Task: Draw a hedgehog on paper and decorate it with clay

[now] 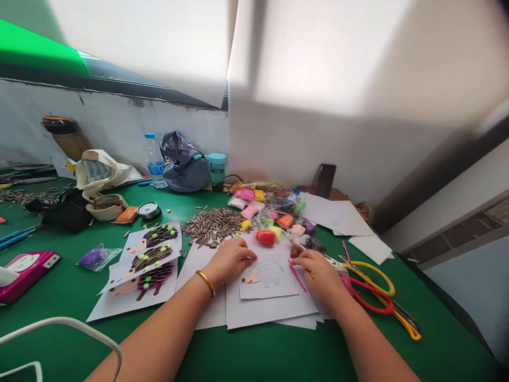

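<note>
A white sheet with a hedgehog drawing [269, 275] lies on larger white paper [270, 314]; its face is filled in peach and its body outlined in blue. My left hand [229, 260] rests at the sheet's upper left, fingers lying on the paper and holding nothing visible. Right of the drawing, my right hand [320, 273] has its fingertips at the upper end of a thin pink stick [297, 278]; the thumb is partly hidden. Above both hands lie bags of coloured clay [264, 237] and a pile of striped sunflower seeds [212, 225].
Seed-covered hedgehog pictures [153, 265] lie left. Scissors with red and yellow handles [374, 294] are right of my right hand. A phone [326, 180], a blue bag [186, 170], a water bottle [154, 162] and a teal-lidded cup [217, 171] stand along the wall. A white cable frame [67, 321] crosses lower left.
</note>
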`<state>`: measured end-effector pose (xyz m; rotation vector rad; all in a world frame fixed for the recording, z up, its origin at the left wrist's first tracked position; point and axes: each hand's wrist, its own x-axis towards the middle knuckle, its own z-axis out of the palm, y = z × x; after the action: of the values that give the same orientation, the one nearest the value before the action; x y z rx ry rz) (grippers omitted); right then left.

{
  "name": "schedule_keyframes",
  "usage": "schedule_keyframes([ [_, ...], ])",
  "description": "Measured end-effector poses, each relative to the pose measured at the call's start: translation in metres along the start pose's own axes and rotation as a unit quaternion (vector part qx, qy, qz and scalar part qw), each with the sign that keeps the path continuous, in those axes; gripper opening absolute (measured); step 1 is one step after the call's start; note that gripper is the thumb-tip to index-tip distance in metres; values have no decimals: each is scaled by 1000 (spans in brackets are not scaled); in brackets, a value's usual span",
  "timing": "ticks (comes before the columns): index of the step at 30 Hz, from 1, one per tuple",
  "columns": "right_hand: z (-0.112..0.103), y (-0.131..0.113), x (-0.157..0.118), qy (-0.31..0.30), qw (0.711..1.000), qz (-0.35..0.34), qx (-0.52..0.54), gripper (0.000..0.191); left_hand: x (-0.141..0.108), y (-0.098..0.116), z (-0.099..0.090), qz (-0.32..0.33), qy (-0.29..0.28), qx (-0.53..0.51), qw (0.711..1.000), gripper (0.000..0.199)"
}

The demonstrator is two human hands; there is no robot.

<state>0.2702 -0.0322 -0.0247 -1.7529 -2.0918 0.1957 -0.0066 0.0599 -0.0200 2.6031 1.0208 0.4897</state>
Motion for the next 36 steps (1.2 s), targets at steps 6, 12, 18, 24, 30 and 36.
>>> schedule_keyframes([
  [6, -19, -21, 15, 52, 998, -14, -17, 31, 2, 4, -3, -19, 21, -17, 999, 15],
  [12, -21, -35, 53, 44, 994, -9, -97, 26, 3, 4, -3, -16, 54, -20, 998, 12],
  [18, 8, -49, 80, 65, 989, -22, -132, 40, 5, 5, -3, -38, 98, -19, 994, 12],
  [24, 10, -51, 75, 90, 991, -47, -89, 34, 5, 3, -3, -78, 181, -66, 978, 12],
  [30, 4, -52, 50, 84, 995, -62, 2, 37, 5, 4, 1, -30, 247, -208, 946, 15],
  [36, 14, -49, 40, 81, 992, -79, 52, 40, 6, 10, 6, -31, 219, -306, 926, 15],
])
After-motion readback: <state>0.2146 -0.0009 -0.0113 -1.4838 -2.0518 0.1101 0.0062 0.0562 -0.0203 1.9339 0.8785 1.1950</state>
